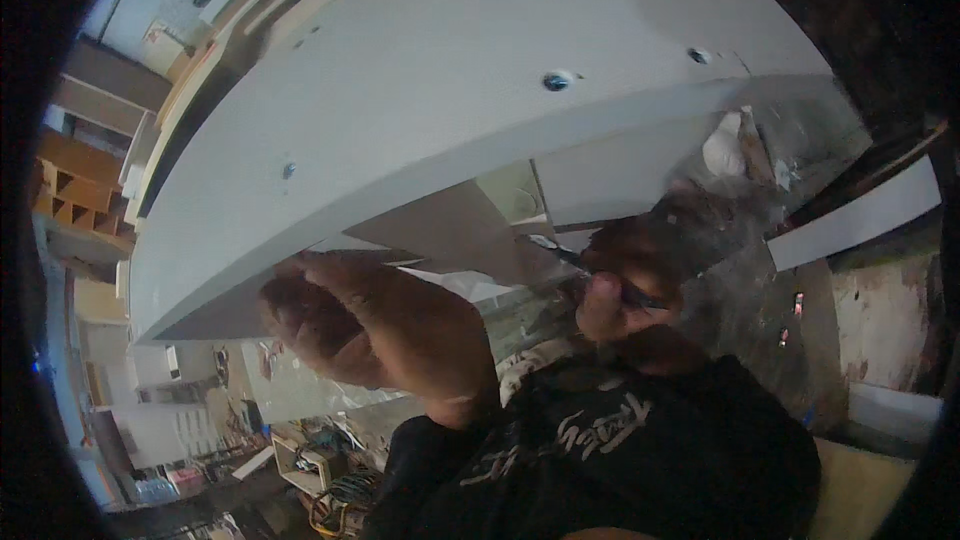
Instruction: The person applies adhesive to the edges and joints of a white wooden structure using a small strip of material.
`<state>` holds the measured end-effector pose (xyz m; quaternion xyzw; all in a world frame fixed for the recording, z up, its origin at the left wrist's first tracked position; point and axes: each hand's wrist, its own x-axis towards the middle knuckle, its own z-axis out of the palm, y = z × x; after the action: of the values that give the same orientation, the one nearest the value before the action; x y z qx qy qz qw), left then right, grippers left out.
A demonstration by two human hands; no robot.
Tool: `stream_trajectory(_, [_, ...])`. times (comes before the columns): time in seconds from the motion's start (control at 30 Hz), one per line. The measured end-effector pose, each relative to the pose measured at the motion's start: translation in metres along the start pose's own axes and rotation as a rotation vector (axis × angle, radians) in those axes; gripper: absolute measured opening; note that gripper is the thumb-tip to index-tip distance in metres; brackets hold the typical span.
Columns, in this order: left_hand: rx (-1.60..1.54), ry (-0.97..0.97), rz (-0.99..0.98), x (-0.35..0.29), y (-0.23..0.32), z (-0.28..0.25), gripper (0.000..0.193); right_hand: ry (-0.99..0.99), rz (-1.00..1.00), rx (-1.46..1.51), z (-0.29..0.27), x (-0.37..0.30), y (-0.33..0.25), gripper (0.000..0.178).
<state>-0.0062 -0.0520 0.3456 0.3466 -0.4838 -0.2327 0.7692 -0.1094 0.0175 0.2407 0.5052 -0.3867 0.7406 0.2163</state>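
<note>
Nearest, at the middle and right, a dark shirt [640, 450] with pale lettering. Just beyond, to the left, the left hand [375, 330], loosely cupped with bent fingers, nothing visible in the palm, fingertips up by the lower edge of a big pale panel [450, 90]; cannot tell whether pressing on it. To the right, the right hand [625, 285], thumb and fingers pinching a thin dark tool [572, 258], its pale tip toward the left and away. Above and beyond both hands, the panel, wide across the scene, with a curved-looking near edge and several round holes [557, 82]. Under it, a brown board [430, 230] and, farther right, a white bundle [725, 148]. At right, a long white strip [860, 225]. Lower left, a crate [303, 465] beside tangled cables [350, 495]. Far left, a wooden rack [85, 190] with small compartments.
</note>
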Motion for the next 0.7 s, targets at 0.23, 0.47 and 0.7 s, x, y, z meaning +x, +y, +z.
stream_trajectory(0.23, [-0.095,-0.033,-0.057,0.001,-0.024,-0.023,0.021,0.057,0.005,-0.047,0.004,-0.001,-0.002,0.014])
stream_trajectory(0.47, [-0.521,-0.072,-0.100,0.006,-0.045,-0.031,0.024,-0.082,0.109,-0.126,-0.006,-0.007,-0.005,0.017])
stream_trajectory(0.7, [-0.423,-0.108,-0.261,-0.008,-0.052,-0.038,0.022,0.001,0.006,-0.043,0.002,-0.010,0.002,0.013])
